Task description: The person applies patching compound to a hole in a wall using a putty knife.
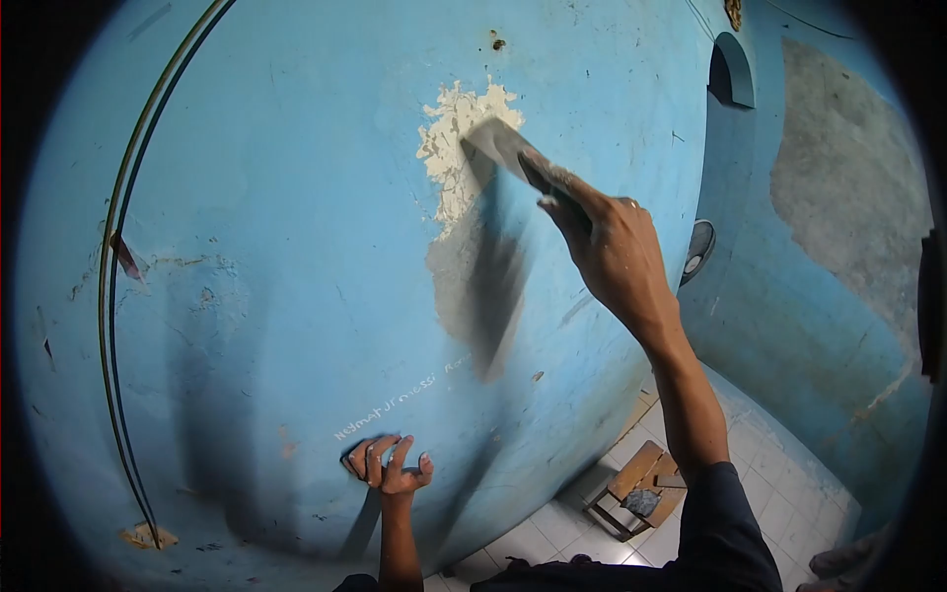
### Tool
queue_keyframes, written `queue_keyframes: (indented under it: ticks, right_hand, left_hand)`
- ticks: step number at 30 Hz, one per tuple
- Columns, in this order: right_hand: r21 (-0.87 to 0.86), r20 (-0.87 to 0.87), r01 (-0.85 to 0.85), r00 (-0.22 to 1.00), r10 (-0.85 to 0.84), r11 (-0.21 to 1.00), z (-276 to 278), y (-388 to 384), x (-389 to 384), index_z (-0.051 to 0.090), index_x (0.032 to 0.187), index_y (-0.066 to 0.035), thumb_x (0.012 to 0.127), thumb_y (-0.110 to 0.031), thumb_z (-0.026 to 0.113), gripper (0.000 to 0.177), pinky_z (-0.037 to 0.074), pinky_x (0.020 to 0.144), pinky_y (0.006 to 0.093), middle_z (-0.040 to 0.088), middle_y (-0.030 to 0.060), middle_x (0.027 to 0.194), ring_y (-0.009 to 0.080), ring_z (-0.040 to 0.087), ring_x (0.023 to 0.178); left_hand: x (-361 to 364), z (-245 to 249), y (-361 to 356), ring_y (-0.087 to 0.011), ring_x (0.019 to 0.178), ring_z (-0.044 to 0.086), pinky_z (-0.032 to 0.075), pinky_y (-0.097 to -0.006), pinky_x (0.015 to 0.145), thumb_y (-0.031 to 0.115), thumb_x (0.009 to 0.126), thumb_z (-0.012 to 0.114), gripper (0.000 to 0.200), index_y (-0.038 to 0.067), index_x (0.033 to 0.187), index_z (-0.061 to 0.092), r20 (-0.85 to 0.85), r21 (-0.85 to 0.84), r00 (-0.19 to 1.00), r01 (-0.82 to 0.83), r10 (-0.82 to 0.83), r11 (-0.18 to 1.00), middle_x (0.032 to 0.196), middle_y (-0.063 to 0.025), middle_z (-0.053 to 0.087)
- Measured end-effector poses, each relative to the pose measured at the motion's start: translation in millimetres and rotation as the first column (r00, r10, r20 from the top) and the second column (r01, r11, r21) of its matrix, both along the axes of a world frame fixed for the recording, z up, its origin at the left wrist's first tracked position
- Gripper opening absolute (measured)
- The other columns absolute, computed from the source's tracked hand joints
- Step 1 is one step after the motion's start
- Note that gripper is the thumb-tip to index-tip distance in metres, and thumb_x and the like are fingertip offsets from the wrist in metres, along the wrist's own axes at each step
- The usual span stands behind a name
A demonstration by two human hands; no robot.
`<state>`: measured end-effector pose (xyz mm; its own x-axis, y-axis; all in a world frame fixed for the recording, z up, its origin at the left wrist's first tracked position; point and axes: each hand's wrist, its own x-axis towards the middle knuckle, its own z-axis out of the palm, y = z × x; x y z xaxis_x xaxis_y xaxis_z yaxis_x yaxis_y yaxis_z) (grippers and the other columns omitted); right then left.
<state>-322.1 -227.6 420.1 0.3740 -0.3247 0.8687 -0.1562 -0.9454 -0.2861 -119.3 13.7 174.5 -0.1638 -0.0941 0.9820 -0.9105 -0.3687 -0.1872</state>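
Note:
My right hand [614, 242] is wrapped round the dark handle of a flat metal scraper [500, 141]. The blade's end lies over a rough cream patch [452, 173] where the blue paint is gone. Below that patch the wall shows a smooth grey area [459, 286], partly in the shadow of my arm. Lower down, my left hand [388, 464] rests against the blue wall [326, 197], its fingers bent and apart, holding nothing. Faint white writing [395, 400] runs just above it.
Two dark cables [123, 197] curve down the wall's left side. A small wooden stool [636, 474] with a grey lump [641, 503] on it stands on the tiled floor [552, 523]. A second wall [848, 148] with a large grey patch is at the right.

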Motion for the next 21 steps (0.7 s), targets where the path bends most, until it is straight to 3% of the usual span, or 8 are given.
queue_keyframes:
  ticks: [1,3,4,7,8,13,15,21]
  right_hand:
    - [0.0,0.001,-0.002,1.0,0.002,1.0,1.8,-3.7,1.4,0.063,0.128,-0.008,0.095,-0.022,0.063,0.036,0.041,0.05,0.0374,0.06,0.017,0.062,0.0209,0.044,0.045]
    - [-0.133,0.124,0.023,0.992,-0.006,0.991,8.1,-9.6,9.2,0.059,0.134,-0.021,0.095,-0.029,0.061,0.04,0.044,0.05,0.0395,0.063,0.0164,0.063,0.0311,0.056,0.047]
    - [-0.111,0.066,0.016,0.998,-0.009,0.994,10.2,-7.0,3.3,0.059,0.134,-0.022,0.095,-0.028,0.062,0.04,0.045,0.052,0.0395,0.063,0.0159,0.064,0.0312,0.058,0.049]
    - [-0.177,0.143,-0.01,0.989,0.036,0.984,3.4,-17.4,12.5,0.06,0.132,-0.021,0.094,-0.028,0.063,0.039,0.046,0.053,0.0398,0.063,0.0158,0.063,0.0324,0.058,0.051]
    - [-0.127,0.066,0.058,0.997,-0.05,0.99,13.9,-13.1,9.5,0.061,0.131,-0.02,0.094,-0.027,0.062,0.038,0.046,0.053,0.0403,0.062,0.0161,0.063,0.0337,0.057,0.051]
    - [-0.153,0.061,0.015,0.998,-0.005,0.988,24.9,-17.3,5.2,0.062,0.13,-0.02,0.094,-0.028,0.061,0.037,0.044,0.052,0.0405,0.061,0.0165,0.062,0.0339,0.057,0.051]
    - [-0.146,0.088,-0.021,0.996,0.035,0.989,16.7,-22.4,8.3,0.065,0.126,-0.011,0.094,-0.023,0.064,0.034,0.04,0.048,0.038,0.057,0.021,0.061,0.0238,0.046,0.043]
    - [-0.153,0.05,-0.027,0.998,0.035,0.988,11.9,-26.3,8.7,0.063,0.128,-0.014,0.094,-0.025,0.063,0.036,0.044,0.05,0.0393,0.063,0.0204,0.067,0.0293,0.055,0.047]
  left_hand:
    - [1.1,0.2,-0.6,-0.0231,0.082,0.052,0.038,-0.0388,0.073,0.036,0.084,0.059,0.024,0.013,0.076,0.066,0.001,0.0,1.0,-0.006,0.006,1.0,0.083,-0.0018,0.06]
    - [0.6,0.3,0.8,-0.0232,0.082,0.052,0.037,-0.0393,0.073,0.037,0.084,0.059,0.025,0.014,0.078,0.067,-0.001,0.006,0.999,-0.049,0.049,0.999,0.083,-0.0015,0.06]
    - [-0.3,2.7,-0.2,-0.0242,0.08,0.052,0.038,-0.0397,0.072,0.036,0.084,0.058,0.025,0.012,0.079,0.066,0.007,0.015,0.998,-0.061,0.061,0.998,0.082,-0.0036,0.06]
    - [-2.4,3.3,3.5,-0.0251,0.078,0.052,0.039,-0.0399,0.071,0.036,0.085,0.057,0.027,0.011,0.08,0.065,0.005,0.025,0.996,-0.089,0.089,0.996,0.081,-0.0055,0.061]
    - [-3.3,4.6,0.3,-0.025,0.078,0.052,0.039,-0.0398,0.071,0.036,0.085,0.057,0.027,0.011,0.08,0.065,0.007,0.026,0.997,-0.076,0.075,0.997,0.081,-0.0054,0.061]
    - [0.5,3.4,-1.3,-0.0239,0.079,0.051,0.037,-0.0397,0.072,0.041,0.086,0.057,0.03,0.013,0.079,0.066,0.017,0.006,0.995,-0.102,0.102,0.995,0.081,-0.0033,0.06]
    - [-1.1,1.9,-4.3,-0.023,0.079,0.049,0.035,-0.0393,0.073,0.045,0.085,0.057,0.031,0.016,0.079,0.067,0.002,-0.019,0.997,-0.083,0.083,0.996,0.081,-0.0013,0.06]
    - [-3.8,8.5,-2.7,-0.0244,0.077,0.051,0.037,-0.0393,0.071,0.042,0.087,0.055,0.035,0.009,0.08,0.064,0.033,0.032,0.994,-0.103,0.102,0.994,0.078,-0.0057,0.06]
